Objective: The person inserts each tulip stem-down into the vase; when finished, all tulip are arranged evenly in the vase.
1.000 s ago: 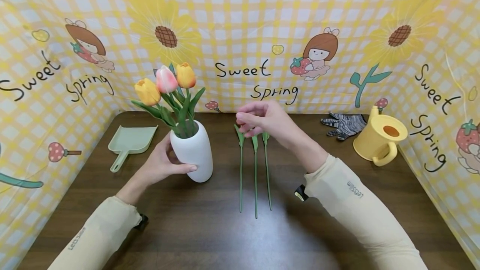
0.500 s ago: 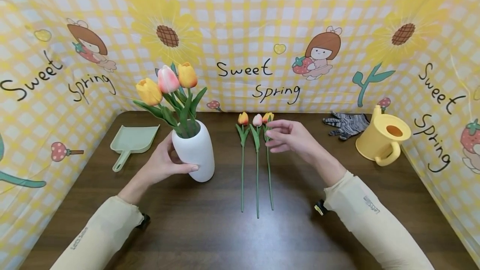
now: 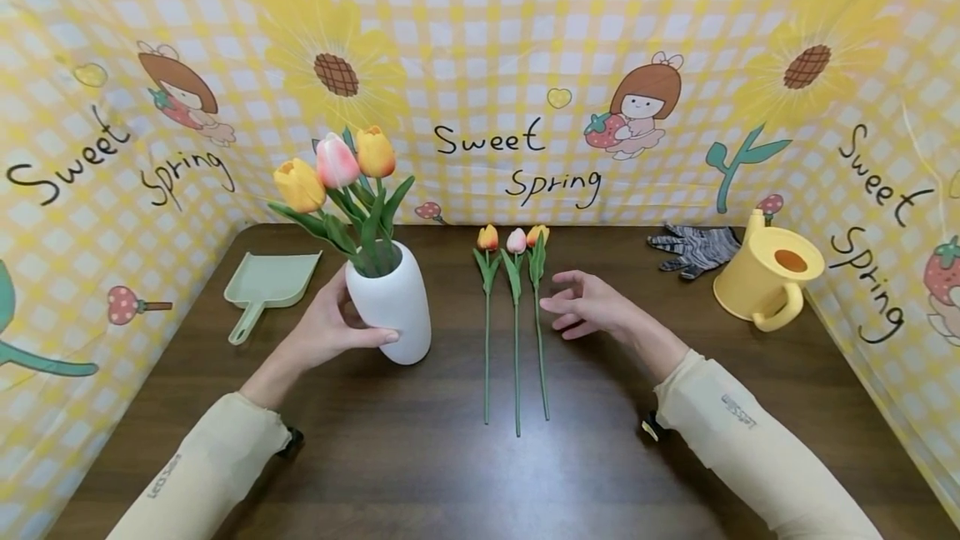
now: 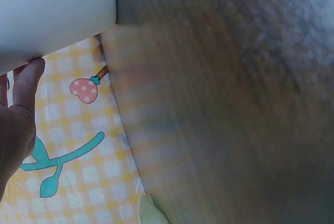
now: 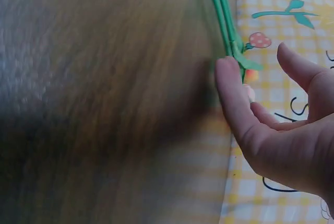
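My left hand [image 3: 327, 325] grips the white vase [image 3: 393, 307] at its left side, the thumb laid across the front. Out of the vase's mouth rise two yellow-orange tulips and a pink tulip [image 3: 337, 161] with green leaves. In the left wrist view, fingertips [image 4: 32, 70] press against the vase wall. Right of the vase, an orange-red tulip [image 3: 487, 238], a pale pink tulip [image 3: 516, 242] and a yellow-orange tulip [image 3: 537, 257] lie side by side, stems toward me. My right hand [image 3: 600, 307] hovers just right of them, fingers loosely bent, holding nothing.
A pale green dustpan [image 3: 272, 280] lies at the back left of the dark wooden table [image 3: 420, 457]. At the back right are a grey knitted glove [image 3: 693, 248] and a yellow watering can [image 3: 757, 282]. A checked cloth [image 3: 480, 48] hangs around the back and sides.
My right hand has moved from above the lying tulips' heads to the right and toward me, uncovering the blooms. The left hand keeps its grip on the vase, which stays in place.
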### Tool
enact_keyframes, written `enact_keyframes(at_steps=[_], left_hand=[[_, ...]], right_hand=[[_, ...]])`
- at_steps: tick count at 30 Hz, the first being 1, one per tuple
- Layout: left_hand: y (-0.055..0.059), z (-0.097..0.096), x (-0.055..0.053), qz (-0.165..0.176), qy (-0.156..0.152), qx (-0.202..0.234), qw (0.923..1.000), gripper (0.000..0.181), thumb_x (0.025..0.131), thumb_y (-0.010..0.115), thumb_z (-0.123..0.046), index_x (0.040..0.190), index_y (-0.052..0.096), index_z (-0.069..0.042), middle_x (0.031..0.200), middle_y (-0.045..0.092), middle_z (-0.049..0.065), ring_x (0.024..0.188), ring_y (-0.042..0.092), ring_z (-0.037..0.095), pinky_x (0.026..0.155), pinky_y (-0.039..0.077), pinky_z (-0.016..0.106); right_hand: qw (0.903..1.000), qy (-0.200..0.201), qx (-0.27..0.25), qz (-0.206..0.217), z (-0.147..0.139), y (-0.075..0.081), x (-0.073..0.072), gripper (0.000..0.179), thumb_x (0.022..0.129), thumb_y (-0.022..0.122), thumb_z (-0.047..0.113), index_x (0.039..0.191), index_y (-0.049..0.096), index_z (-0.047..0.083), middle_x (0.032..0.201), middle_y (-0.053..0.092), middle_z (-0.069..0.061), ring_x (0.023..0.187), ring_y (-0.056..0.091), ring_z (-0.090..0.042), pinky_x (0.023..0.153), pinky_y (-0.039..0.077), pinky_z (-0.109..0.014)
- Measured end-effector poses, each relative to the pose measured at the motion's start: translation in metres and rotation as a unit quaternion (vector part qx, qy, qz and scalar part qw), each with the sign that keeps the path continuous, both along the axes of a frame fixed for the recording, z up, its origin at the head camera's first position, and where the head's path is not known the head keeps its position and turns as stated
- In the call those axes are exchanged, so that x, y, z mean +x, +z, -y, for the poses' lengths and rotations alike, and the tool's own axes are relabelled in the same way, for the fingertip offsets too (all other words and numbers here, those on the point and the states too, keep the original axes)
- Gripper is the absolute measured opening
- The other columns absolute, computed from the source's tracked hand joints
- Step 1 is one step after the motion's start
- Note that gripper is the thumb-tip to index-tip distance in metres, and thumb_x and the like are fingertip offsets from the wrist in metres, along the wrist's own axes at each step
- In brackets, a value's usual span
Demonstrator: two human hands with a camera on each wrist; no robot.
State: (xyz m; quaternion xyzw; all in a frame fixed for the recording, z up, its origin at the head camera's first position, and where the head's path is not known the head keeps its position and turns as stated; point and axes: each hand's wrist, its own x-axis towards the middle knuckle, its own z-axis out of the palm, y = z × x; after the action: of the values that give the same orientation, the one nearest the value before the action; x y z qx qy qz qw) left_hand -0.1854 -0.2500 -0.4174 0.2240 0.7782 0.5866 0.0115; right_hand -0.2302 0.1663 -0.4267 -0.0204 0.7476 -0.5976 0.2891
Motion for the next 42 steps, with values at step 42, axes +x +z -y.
enact_keyframes(at_steps=[42], left_hand=[[0.001,-0.002,0.001,0.012,0.001,0.006,0.9999,0.093,0.069,0.091,0.004,0.144,0.043,-0.020,0.129,0.058,0.011,0.111,0.063,0.028,0.079,0.061,0.043]], right_hand=[[0.9904,-0.010,0.136,-0.021,0.028,-0.015,-0.009,0.031,0.090,0.081,0.029,0.099,0.072,0.000,0.082,0.069,-0.011,0.061,0.070,-0.018,0.055,0.061,-0.036]])
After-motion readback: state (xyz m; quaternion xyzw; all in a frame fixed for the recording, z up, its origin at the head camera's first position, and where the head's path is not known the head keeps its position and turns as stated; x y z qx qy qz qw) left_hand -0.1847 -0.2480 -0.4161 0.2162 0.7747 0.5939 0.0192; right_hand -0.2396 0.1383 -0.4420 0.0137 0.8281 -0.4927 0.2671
